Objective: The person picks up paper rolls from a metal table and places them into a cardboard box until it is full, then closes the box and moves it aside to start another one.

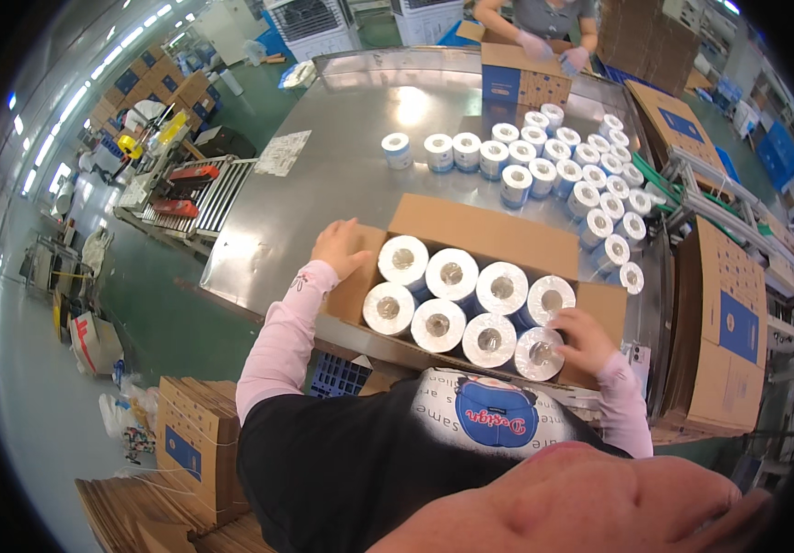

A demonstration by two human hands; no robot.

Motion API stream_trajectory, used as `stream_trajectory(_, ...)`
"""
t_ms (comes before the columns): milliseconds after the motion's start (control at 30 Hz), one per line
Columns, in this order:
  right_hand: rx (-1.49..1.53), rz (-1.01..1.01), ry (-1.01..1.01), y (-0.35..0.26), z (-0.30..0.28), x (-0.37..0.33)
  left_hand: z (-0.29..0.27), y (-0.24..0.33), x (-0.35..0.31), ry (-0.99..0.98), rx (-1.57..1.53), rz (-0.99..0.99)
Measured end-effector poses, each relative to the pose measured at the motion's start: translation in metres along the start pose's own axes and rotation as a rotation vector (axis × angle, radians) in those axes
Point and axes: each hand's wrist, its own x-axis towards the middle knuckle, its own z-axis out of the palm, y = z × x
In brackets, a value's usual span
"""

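Observation:
An open cardboard box (484,221) stands in front of me on the metal table, with its flaps spread. Two rows of white paper rolls (452,275) fill it, upright, their hollow cores facing up. My left hand (340,249) lies on the left flap with its fingers apart and holds nothing. At the box's near right corner, my right hand (585,341) has its fingers curled over the top edge of a paper roll (537,355). The lower sides of the boxed rolls are hidden by the box.
Many more wrapped rolls (544,170) stand across the metal table (342,120). Across it, a co-worker's gloved hands (554,53) are at another box (526,78). Flattened cartons (710,323) lean at the right; a roller conveyor (204,198) is left. A phone (639,359) lies near my right forearm.

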Motion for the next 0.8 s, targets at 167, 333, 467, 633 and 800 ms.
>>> stream_trajectory(167, -0.394, 0.651, 0.506, 0.090, -0.036, -0.065, 0.022, -0.032, -0.009, -0.081, -0.347, -0.277)
stream_trajectory(333, 0.079, 0.142, 0.356, 0.054, -0.010, 0.006, -0.031, 0.049, -0.047, -0.242, -0.540, 0.302)
stream_trajectory(467, -0.208, -0.008, 0.202, -0.010, 0.067, 0.092, -0.028, 0.099, -0.071, -0.699, 0.217, 0.497)
stream_trajectory(633, -0.274, 0.066, 0.478, 0.093, 0.035, 0.155, 0.048, 0.098, -0.012, -0.030, 0.067, 0.543)
stream_trajectory(800, -0.280, 0.201, 0.426, 0.143, 0.014, 0.169, 0.086, 0.109, 0.022, 0.042, -0.052, 0.411)
